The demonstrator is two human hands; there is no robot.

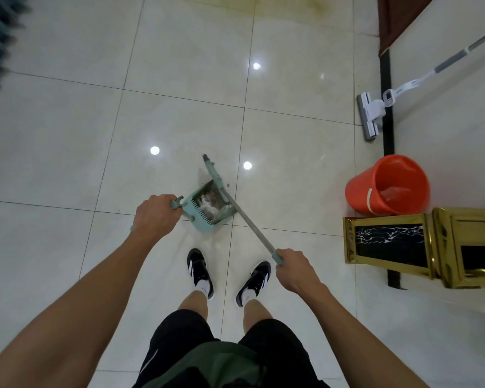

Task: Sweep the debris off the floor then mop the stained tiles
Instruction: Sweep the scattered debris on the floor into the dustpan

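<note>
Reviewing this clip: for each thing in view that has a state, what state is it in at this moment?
left hand: grips the dustpan handle
right hand: grips the broom handle
dustpan: on the floor, holds debris
broom: slanted, its head at the dustpan
mop: unused, head on the floor by the wall
orange bucket: upright, uncovered
gold bin: stands beside the bucket
floor tiles: yellowish stain at the far edge
</note>
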